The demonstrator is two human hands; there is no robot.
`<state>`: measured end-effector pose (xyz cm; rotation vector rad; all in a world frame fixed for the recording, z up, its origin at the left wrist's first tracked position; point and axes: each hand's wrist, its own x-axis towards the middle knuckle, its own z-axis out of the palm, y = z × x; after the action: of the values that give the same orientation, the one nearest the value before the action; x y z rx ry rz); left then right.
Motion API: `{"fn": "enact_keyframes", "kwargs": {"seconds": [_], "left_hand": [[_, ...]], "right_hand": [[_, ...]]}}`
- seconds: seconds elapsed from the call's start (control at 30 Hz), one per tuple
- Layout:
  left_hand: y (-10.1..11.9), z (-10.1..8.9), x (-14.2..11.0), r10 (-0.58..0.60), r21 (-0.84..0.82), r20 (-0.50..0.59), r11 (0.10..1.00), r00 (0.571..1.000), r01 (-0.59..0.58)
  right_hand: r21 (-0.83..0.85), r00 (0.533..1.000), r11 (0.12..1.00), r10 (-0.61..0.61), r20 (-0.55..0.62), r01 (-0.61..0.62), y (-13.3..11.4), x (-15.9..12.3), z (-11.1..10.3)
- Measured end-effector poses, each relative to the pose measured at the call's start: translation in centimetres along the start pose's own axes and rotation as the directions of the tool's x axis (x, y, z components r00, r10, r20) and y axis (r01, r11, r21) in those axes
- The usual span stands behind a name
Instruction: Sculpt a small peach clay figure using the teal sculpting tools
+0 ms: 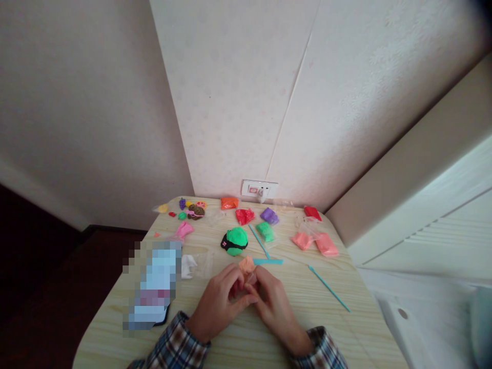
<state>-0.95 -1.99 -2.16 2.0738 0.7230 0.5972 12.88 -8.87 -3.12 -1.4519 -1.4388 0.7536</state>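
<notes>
Plaid-cuffed hands (220, 297) (275, 300) over wood-grain table (307, 307), patterned wall (230, 102), white socket (255, 185), dark floor (42, 287)

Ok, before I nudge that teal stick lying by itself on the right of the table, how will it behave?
The teal stick is probably fairly stiff, since it lies almost straight. Being so thin, it's likely light and may skid or swing round with a small push. Its wider far end might keep it from rolling freely.
</notes>
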Motion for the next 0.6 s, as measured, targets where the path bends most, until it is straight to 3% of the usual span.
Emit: {"fn": "enact_keyframes", "kwargs": {"seconds": [0.33, 0.6], "left_hand": [[-0.07, -0.10, -0.01, 0.001, 0.082, -0.015, 0.997, 1.000, 0.000], [0.39, -0.40, 0.09, 0.035, 0.040, -0.005, 0.999, 0.999, -0.035]], "right_hand": [[-0.084, 0.993, 0.989, -0.117, 0.031, 0.120, 0.23, 0.06, 0.25], [-0.015, 0.997, 0.998, -0.068, 0.038, 0.068, 0.04, 0.11, -0.24]]}}
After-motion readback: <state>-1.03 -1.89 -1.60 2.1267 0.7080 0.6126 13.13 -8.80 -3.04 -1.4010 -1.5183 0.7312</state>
